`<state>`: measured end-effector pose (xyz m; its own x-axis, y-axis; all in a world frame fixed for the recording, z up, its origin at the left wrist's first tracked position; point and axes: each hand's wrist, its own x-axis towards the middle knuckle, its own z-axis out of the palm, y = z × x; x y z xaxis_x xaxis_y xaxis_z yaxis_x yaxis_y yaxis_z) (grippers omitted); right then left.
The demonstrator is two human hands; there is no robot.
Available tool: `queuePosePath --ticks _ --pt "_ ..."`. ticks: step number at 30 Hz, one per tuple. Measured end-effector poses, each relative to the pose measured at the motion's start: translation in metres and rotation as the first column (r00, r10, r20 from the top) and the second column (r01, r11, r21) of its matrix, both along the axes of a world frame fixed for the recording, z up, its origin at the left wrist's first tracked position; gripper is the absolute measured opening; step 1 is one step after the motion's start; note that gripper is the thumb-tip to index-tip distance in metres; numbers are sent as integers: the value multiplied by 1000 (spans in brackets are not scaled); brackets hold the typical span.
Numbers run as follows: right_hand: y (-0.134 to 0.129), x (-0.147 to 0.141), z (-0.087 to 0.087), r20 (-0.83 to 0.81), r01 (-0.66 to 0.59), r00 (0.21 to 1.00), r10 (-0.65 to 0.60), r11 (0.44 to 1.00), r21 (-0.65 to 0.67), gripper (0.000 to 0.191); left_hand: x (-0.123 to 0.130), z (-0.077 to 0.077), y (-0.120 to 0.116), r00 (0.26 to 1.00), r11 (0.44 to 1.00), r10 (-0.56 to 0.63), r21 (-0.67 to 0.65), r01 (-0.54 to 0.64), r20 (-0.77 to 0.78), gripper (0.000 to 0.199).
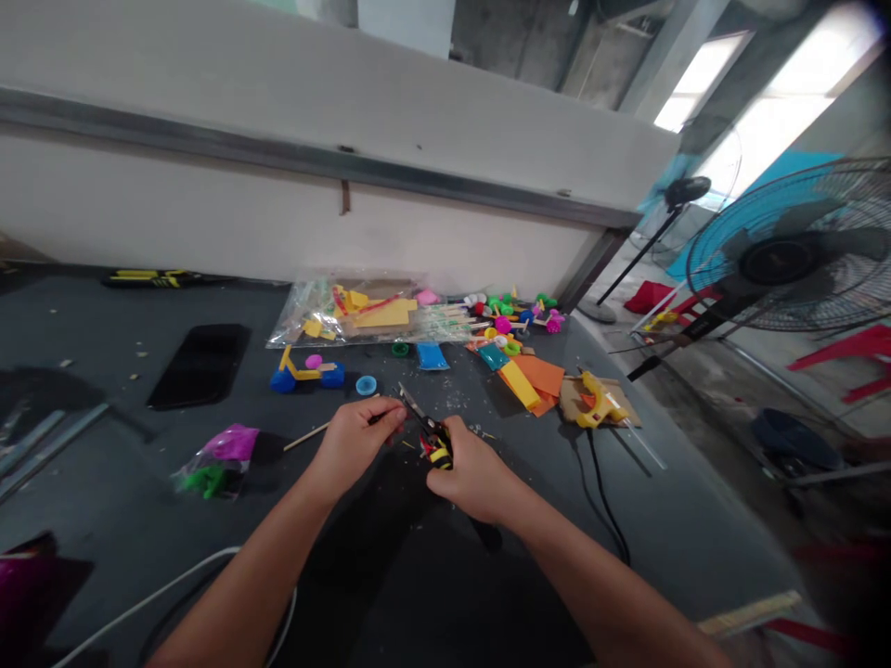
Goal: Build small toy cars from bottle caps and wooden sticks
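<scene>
My right hand is wrapped round the handles of a pair of pliers with yellow, black and red grips. Their metal jaws point up and left, towards my left hand. The left thumb and fingertips are pinched together right beside the jaws; whatever is between them is too small to make out. A thin wooden stick shows on the left of that hand, partly hidden behind it. Beyond the hands are a light-blue bottle cap and a small yellow-and-blue assembly with a pink piece.
A clear plastic bag of parts and several colourful pieces lie along the back wall. On the right, a yellow glue gun rests on cardboard, its cord trailing forward. A phone and a bagged purple-and-green piece are leftward. A fan stands beyond the table.
</scene>
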<state>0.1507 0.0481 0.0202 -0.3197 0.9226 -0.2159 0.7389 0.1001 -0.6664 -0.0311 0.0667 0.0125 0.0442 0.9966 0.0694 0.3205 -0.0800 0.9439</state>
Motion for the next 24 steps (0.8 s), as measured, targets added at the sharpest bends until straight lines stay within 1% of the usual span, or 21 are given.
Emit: queuePosePath --ticks 3,6,10,16,20,24 --pt "0 0 3 3 -7 1000 7 1000 3 33 -1 -1 0 1000 999 -2 36 3 -31 24" --pt "-1 -2 4 28 -18 999 17 999 30 29 1 -2 -1 1000 999 10 50 -9 -26 23" --pt "-2 -5 2 84 -30 996 25 998 61 28 3 -3 -1 999 999 45 25 -45 12 21" --pt "1 -7 -1 152 -46 988 38 998 50 29 5 -4 -1 994 999 35 -24 -33 104 22" --pt "3 -5 -1 127 -54 991 51 998 24 28 4 -4 0 991 999 24 -28 -21 130 21" --pt "2 -2 -3 45 -10 999 10 1000 -13 28 3 -6 2 996 999 44 1 -44 73 19"
